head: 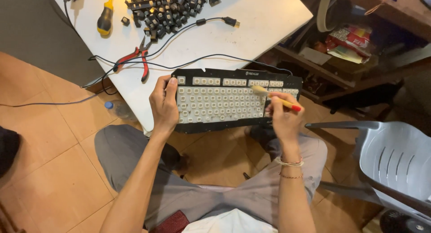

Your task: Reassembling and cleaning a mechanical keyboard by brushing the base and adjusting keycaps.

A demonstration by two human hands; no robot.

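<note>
Right now the keyboard [224, 103], stripped of its caps, is propped with its far edge on the near rim of the white table [265, 17] and its near edge out over the person's lap. The left hand [164, 103] clamps the keyboard's left end, thumb on the top face and fingers curled out of sight underneath. The right hand [283, 117] has its fingers pinched together around a small brush [274, 97] with a red-tipped handle, its pale bristles resting on the upper right rows of bare switch posts.

Further back on the table lie a heap of black keycaps [168, 10], red-handled pliers [134, 58], a yellow-handled screwdriver [106, 15] and the keyboard's cable with its plug [230, 21].

Several risks seem likely. The board rests only partly on the table, so a hard brush stroke or a slack left grip could tip it off the edge toward the tiled floor. Bristles pushed too firmly might catch on a post. The cable runs close beside the pliers and could drag them, or nearby caps, if the keyboard is pulled nearer. A plastic bottle [117, 108] lies on the floor under the table's edge, near the left knee.
</note>
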